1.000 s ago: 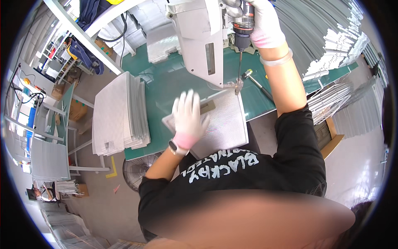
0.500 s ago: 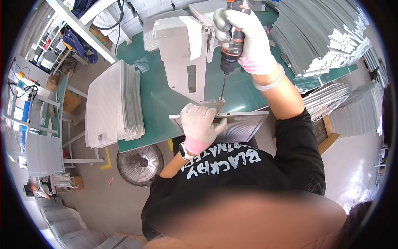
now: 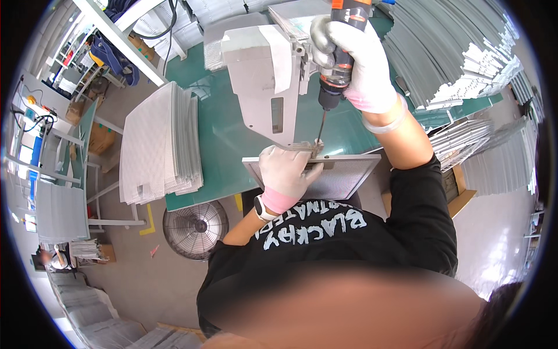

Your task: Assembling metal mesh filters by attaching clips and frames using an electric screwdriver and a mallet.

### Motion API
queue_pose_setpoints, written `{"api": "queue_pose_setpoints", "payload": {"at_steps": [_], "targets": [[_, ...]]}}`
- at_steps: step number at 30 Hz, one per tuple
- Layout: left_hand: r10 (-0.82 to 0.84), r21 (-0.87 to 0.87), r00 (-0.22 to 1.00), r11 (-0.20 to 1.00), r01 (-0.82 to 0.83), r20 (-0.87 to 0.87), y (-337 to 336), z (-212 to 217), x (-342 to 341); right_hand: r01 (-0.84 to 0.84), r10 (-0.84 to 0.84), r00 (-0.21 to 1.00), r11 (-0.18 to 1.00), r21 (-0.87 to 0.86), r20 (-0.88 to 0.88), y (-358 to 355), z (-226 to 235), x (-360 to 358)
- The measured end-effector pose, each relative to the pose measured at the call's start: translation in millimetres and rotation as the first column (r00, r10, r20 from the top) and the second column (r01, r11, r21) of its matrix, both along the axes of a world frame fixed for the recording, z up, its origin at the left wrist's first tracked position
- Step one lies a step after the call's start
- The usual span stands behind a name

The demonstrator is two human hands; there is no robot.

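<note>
My right hand (image 3: 367,67), in a pale glove with a pink cuff, is wrapped round a black and orange cordless drill (image 3: 337,78). From its chuck a long thin bit points down to a small metal fitting (image 3: 317,149) at the panel's upper edge. Below the fitting, a grey-framed mesh panel (image 3: 340,180) stands tilted against my body. My gloved left hand (image 3: 283,174) grips its top edge near the left end; the fingertips are partly hidden. Just beyond that edge rises a light grey metal housing (image 3: 250,75) with a slot, its narrow lower end close to my left fingers.
A stack of mesh sheets (image 3: 154,145) stands on the green tabletop (image 3: 224,157) at the left. Long grey strips (image 3: 447,46) are piled at the back right. A round floor fan (image 3: 196,230) is below the table edge, and an opened cardboard box (image 3: 462,192) lies right.
The drill, both hands, the panel and the housing all appear slightly further right in the picture. The bit still points at the fitting, and both grips are the same.
</note>
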State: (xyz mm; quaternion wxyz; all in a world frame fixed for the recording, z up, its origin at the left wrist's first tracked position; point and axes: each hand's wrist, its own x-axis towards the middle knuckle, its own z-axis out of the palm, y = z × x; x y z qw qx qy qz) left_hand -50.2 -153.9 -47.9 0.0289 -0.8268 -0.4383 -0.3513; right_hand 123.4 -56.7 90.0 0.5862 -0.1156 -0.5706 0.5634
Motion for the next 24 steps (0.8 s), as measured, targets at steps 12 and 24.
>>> {"api": "queue_pose_setpoints", "payload": {"at_steps": [12, 24], "targets": [[-0.086, -0.033, 0.996, 0.996, 0.087, 0.026, 3, -9, 22, -0.227, 0.224, 0.974, 0.969, -0.102, -0.044, -15, -32, 11], [-0.139, 0.068, 0.988, 0.989, 0.134, 0.061, 4, -26, 25, -0.34, 0.332, 0.931, 0.94, -0.024, -0.153, -6, -51, 9]]}}
